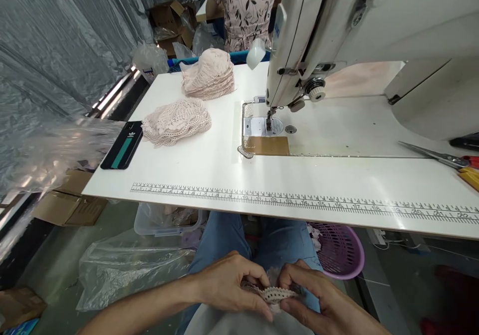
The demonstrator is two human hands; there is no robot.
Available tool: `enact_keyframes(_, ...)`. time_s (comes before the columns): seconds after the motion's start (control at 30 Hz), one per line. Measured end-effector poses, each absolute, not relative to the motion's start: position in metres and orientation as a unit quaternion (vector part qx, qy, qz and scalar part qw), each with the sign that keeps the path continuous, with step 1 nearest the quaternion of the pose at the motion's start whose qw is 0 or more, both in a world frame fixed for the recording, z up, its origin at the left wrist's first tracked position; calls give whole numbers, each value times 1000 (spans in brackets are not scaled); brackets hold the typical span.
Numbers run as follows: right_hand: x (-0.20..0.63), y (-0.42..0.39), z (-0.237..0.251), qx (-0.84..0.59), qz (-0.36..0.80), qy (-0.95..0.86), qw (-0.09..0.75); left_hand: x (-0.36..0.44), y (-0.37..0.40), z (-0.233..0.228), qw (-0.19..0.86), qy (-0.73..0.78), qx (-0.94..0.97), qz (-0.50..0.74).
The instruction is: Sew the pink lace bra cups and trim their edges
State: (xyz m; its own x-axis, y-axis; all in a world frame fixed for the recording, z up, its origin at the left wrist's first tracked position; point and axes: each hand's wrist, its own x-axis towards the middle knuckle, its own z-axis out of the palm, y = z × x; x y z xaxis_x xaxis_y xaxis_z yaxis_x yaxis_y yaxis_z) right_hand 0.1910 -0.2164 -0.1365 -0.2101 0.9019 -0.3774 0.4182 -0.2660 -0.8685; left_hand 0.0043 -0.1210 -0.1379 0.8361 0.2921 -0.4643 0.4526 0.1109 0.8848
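Observation:
Over my lap, below the table's front edge, my left hand (237,286) and my right hand (312,295) grip a piece of pale lace fabric (276,295) between them. Its scalloped, holed edge shows in the gap between my fingers; the rest of the piece is hidden by my hands. Both hands are closed, thumbs pressing against bent fingers. On the table, two stacks of similar pale pink lace pieces, a flatter one (176,121) and a taller one (210,74), lie left of the sewing machine (295,50).
A phone (121,145) lies at the table's left edge. Scissors (439,156) rest at the right. A printed ruler (299,201) runs along the front edge. Below are a purple basket (342,250) and a clear plastic bin (166,220). Another person (247,10) is behind the table.

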Motion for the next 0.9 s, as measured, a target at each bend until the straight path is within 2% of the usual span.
enact_keyframes(0.23,186,-216,-129,-621,538,-521,232,13,-132,-141,714,339,612,-23)
enact_keyframes(0.9,185,-217,-135,-593,554,-512,281,11,-130,-138,717,346,605,-15)
